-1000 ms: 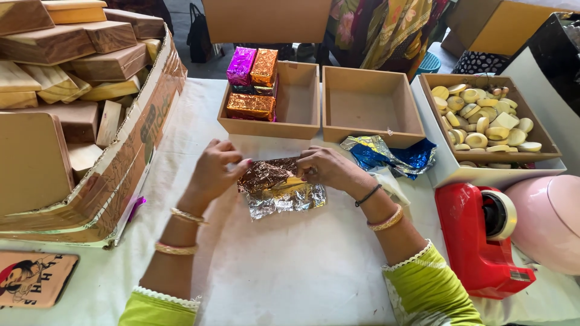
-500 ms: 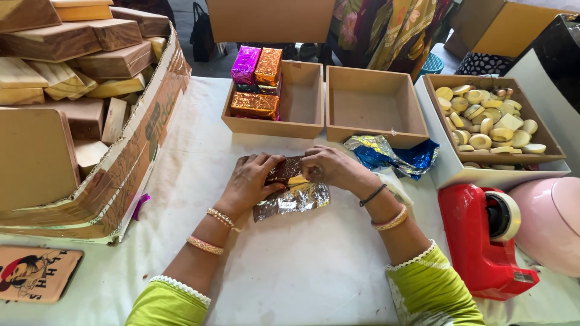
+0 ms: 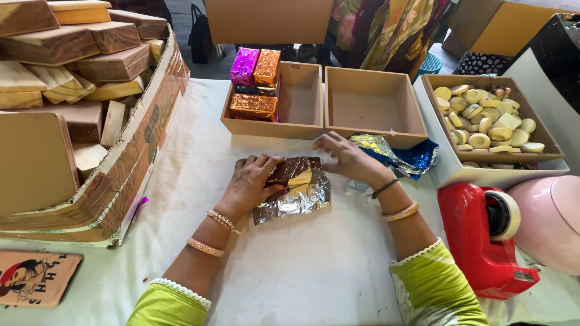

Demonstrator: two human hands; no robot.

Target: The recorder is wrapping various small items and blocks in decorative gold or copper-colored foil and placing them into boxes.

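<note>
A yellow soap bar [image 3: 300, 178] lies half covered by a brown and silver foil sheet [image 3: 297, 199] on the white table cloth. My left hand [image 3: 254, 181] presses flat on the foil and bar, holding the folded flap down. My right hand [image 3: 344, 157] rests just right of the bar, fingers spread, fingertips near the foil's upper right edge. A small pile of blue and silver foil sheets [image 3: 405, 156] lies by my right wrist.
Two open wooden boxes stand behind: the left box [image 3: 300, 124] holds wrapped purple and orange bars [image 3: 255, 67], the right box [image 3: 367, 136] holds nothing. A tray of bare soaps [image 3: 490, 124] sits right, a red tape dispenser [image 3: 486, 238] near right, a carton of wooden boxes [image 3: 127, 169] left.
Both hands were folding the foil over the bar. Now my left hand lies flat on it and my right hand has let go and shifted right.
</note>
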